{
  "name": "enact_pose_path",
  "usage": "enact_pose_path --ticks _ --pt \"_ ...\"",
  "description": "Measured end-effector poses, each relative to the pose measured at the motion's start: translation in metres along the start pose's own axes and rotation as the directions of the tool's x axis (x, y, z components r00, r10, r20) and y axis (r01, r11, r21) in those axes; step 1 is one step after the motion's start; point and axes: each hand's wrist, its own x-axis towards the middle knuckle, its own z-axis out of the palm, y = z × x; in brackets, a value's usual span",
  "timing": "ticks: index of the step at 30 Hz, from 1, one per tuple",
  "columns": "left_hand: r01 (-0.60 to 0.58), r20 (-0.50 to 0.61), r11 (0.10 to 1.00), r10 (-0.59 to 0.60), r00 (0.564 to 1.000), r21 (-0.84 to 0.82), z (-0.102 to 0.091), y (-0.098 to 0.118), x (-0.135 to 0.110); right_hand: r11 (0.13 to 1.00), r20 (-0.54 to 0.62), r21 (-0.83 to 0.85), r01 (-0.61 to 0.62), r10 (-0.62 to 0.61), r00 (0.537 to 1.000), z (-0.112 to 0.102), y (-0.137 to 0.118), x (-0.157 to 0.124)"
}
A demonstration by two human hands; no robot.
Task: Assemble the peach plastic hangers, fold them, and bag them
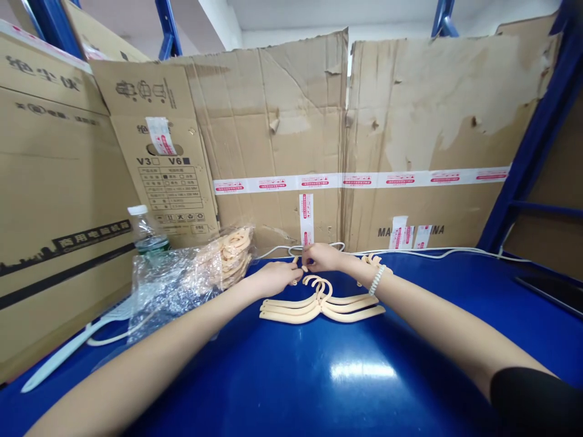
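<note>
Cardboard sheets (273, 145), upright: beyond the fingers. Surface (255, 376), blue: beneath them. Clear bag (150, 306), crumpled, with bundled hangers (234, 258) at its right end: left of the left fingers. Stacked hangers (321, 306), tan, flat: just nearer than both hands' fingers. Left hand (277, 278): fingers pinching a tan piece (296, 260). Right hand (323, 257), just beside: fingers pinching a smaller tan piece (305, 268).

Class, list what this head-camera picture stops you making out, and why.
In the head view:
Small pale pieces: largely covered by the left hand and right hand.
Curved pale parts: partly hidden behind the right forearm.
Dark flat object: cut off by the right edge.
White tape: smallest red print unreadable.
</note>
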Motion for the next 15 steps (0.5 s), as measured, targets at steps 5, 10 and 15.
enact_pose_path --ticks 5,10,15 --pt "0.02 -0.238 0.97 -0.079 0.968 -0.243 -0.01 0.012 -0.018 0.972 -0.407 0.211 -0.1 0.18 0.896 -0.017 -0.008 -0.032" --pt "-0.001 -0.317 0.838 -0.206 0.926 -0.545 -0.009 0.04 -0.049 0.881 -0.55 0.466 -0.076 0.356 0.756 -0.023 -0.049 -0.088" --pt "0.005 -0.205 0.452 -0.413 0.887 -0.892 0.005 0.068 -0.069 0.599 -0.464 0.795 0.094 0.501 0.73 -0.008 -0.1 -0.122"
